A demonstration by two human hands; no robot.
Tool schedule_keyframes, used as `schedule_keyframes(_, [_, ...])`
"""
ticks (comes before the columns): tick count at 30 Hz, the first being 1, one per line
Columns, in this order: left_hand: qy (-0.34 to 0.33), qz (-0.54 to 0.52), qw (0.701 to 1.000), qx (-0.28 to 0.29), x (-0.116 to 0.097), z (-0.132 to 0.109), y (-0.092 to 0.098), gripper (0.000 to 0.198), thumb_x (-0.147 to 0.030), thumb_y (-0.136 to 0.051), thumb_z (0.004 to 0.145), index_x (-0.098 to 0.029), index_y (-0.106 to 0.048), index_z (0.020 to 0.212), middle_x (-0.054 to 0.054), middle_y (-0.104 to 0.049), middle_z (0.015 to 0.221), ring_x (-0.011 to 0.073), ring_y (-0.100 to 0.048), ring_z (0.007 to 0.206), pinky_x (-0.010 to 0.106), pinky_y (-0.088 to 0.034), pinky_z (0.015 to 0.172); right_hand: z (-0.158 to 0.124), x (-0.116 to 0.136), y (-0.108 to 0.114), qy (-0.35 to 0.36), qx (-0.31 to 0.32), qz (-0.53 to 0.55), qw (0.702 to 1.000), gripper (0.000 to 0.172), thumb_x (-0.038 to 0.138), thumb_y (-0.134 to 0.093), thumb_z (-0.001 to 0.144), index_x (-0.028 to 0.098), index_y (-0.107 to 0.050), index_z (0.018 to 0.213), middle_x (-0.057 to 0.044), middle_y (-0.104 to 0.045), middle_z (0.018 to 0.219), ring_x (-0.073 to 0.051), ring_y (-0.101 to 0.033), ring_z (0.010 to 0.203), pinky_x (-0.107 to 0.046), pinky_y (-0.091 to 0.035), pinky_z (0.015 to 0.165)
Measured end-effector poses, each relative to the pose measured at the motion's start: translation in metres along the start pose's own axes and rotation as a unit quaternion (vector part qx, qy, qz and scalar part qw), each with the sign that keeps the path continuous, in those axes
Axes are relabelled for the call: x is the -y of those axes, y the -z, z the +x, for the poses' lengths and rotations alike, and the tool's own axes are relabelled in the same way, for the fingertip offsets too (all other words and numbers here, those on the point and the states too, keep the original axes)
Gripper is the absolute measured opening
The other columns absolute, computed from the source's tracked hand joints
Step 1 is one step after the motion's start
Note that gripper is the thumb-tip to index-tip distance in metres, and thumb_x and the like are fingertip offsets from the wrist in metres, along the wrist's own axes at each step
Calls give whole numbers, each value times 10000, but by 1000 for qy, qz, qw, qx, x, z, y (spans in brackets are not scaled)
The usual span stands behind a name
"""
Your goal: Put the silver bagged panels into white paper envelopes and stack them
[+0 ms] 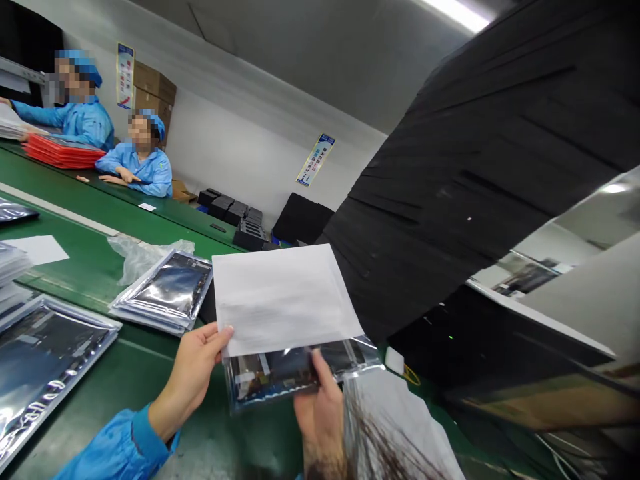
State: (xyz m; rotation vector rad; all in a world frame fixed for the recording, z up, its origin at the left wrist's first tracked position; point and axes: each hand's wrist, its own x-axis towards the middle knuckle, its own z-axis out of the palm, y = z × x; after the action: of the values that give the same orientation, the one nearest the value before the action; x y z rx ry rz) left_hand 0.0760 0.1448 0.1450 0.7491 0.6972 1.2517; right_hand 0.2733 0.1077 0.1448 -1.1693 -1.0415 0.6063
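Observation:
My left hand (195,363) pinches the lower left corner of a white rectangular sheet (285,300). Just below that sheet, my right hand (323,400) grips a dark screen panel in a clear shiny bag (280,373), its thumb lying on top. The sheet covers the far part of the bagged panel. I cannot tell whether the sheet only overlaps the bag or touches it. The fingers of my right hand are hidden under the panel. Left of my hands, a stack of bagged panels (167,287) lies on the green table (145,363).
At the near left is another bagged panel (50,367), with crumpled clear plastic (145,257) farther back. White paper (410,420) lies at the right, under some loose hair. Black sheeting (450,173) hangs on the right. Two people in blue sit across the table near red folders (63,152).

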Motion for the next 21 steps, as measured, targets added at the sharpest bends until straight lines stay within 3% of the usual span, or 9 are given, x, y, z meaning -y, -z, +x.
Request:
schedule_keyframes(4, [-39, 29, 998, -33, -4, 4, 7, 508, -567, -855, 743, -156, -818, 1038, 61, -855, 943, 251, -773, 867, 329, -599, 798, -6, -4, -32, -136, -53, 179, 973, 664, 355, -848, 656, 365, -688, 1300, 29, -837, 1136, -241, -784, 1035, -440, -636, 967])
schedule_keyframes(8, [-10, 72, 997, 16, 1, -4, -3, 517, -598, -824, 756, -142, -826, 999, 71, -854, 889, 264, -779, 825, 350, -607, 803, -4, -3, -32, -135, -152, 201, 958, 742, 306, -853, 586, 362, -677, 1305, 30, -789, 1276, -238, -754, 1105, -384, -647, 931])
schedule_keyframes(12, [15, 96, 993, 71, 14, -19, -19, 522, -597, -779, 799, -132, -809, 1035, 97, -855, 969, 261, -784, 896, 362, -609, 887, 2, -3, -21, -93, -187, 197, 958, 718, 257, -813, 592, 378, -679, 1287, 52, -766, 1323, -210, -723, 1170, -320, -644, 901])
schedule_keyframes(16, [76, 127, 985, 90, 24, -24, -23, 614, -680, -766, 729, -121, -778, 984, 133, -844, 986, 269, -790, 873, 333, -620, 715, 1, -8, -17, -88, -190, 203, 957, 631, 316, -811, 639, 381, -689, 1254, 61, -778, 1289, -171, -718, 1157, -283, -619, 911])
schedule_keyframes(19, [125, 234, 950, 164, 13, -25, -15, 523, -665, -662, 807, -145, -716, 791, 72, -806, 719, 183, -711, 582, 262, -517, 539, 2, -12, -12, -63, -173, 186, 965, 613, 355, -807, 663, 363, -686, 1263, 21, -772, 1307, -208, -728, 1127, -389, -605, 978])
schedule_keyframes(21, [151, 345, 893, 246, -8, -28, -5, 415, -540, -646, 861, -170, -660, 673, 5, -715, 526, 134, -605, 471, 222, -422, 481, 5, -13, -3, -35, -139, 147, 979, 629, 346, -823, 653, 355, -688, 1267, 0, -775, 1303, -240, -721, 1150, -463, -557, 1063])
